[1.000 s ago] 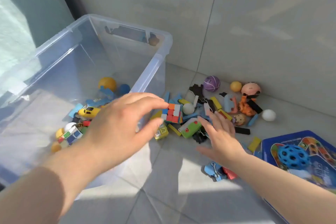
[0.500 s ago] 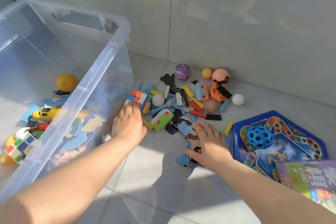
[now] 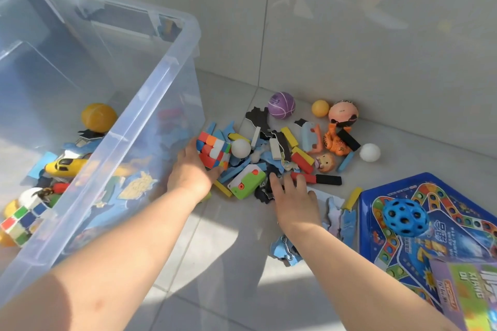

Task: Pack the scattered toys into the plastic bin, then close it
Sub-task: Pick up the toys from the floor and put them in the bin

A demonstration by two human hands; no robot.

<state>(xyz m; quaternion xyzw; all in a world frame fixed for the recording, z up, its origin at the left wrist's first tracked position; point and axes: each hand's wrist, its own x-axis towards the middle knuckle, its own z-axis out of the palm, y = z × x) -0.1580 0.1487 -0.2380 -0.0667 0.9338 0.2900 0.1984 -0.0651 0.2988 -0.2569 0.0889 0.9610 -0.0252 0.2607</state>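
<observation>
The clear plastic bin (image 3: 150,105) stands open on the left and holds a yellow ball (image 3: 99,117), a yellow toy car (image 3: 66,166) and a twisted cube (image 3: 18,223). Scattered toys lie on the floor to its right. My left hand (image 3: 191,172) grips a colourful puzzle cube (image 3: 213,150) between fingers and thumb, close to the bin's wall. My right hand (image 3: 293,196) lies flat with spread fingers on dark puzzle pieces (image 3: 262,193), next to a green and white toy (image 3: 247,181).
Against the tiled wall lie a purple ball (image 3: 281,105), an orange ball (image 3: 320,108), a doll head (image 3: 343,113) and a white ball (image 3: 369,152). At the right, a blue game board (image 3: 443,196) carries a blue holed ball (image 3: 405,217). A printed box (image 3: 470,295) overlaps its near corner.
My left hand came down from beside the bin to the pile and closed on the colourful cube. My right hand slid forward onto the dark puzzle pieces.
</observation>
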